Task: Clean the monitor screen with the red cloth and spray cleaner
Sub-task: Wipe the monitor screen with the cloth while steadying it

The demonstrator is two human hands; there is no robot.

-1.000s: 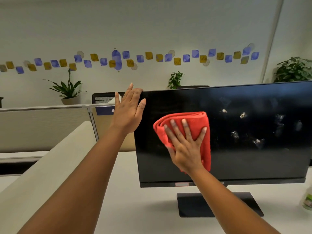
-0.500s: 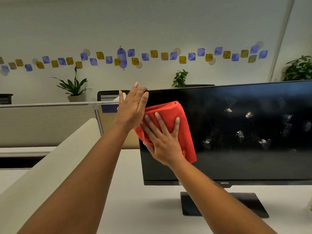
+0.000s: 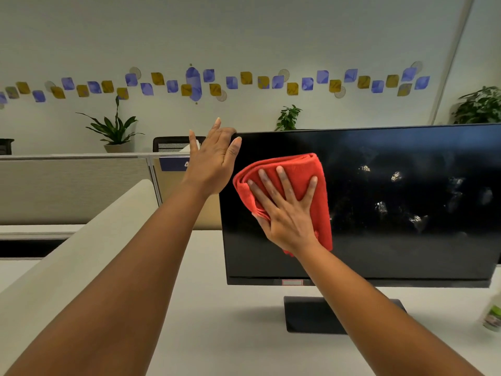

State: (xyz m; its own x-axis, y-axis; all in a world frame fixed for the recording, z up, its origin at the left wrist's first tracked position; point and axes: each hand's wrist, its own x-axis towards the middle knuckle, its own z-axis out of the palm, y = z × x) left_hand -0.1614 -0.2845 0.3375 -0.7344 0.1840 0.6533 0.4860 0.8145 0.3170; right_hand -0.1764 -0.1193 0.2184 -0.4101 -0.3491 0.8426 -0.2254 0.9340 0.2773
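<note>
A black monitor (image 3: 393,240) stands on the white desk, its dark screen showing several pale smudges to the right of centre. My right hand (image 3: 284,210) lies flat with spread fingers on the folded red cloth (image 3: 320,172), pressing it against the left part of the screen. My left hand (image 3: 212,162) rests against the monitor's top left corner, fingers extended, thumb on the front edge. A spray bottle (image 3: 492,317) with a green label peeks in at the right edge of the desk, mostly cut off.
The monitor's black base (image 3: 311,316) sits on the white desk (image 3: 222,321). A beige padded divider (image 3: 89,240) slopes at the left, grey partitions behind it. Potted plants (image 3: 113,131) and a black chair back (image 3: 170,143) stand beyond.
My right hand slid the red cloth left to the screen's edge beside my left hand, then back right and slightly down. My left hand stayed at the top left corner.
</note>
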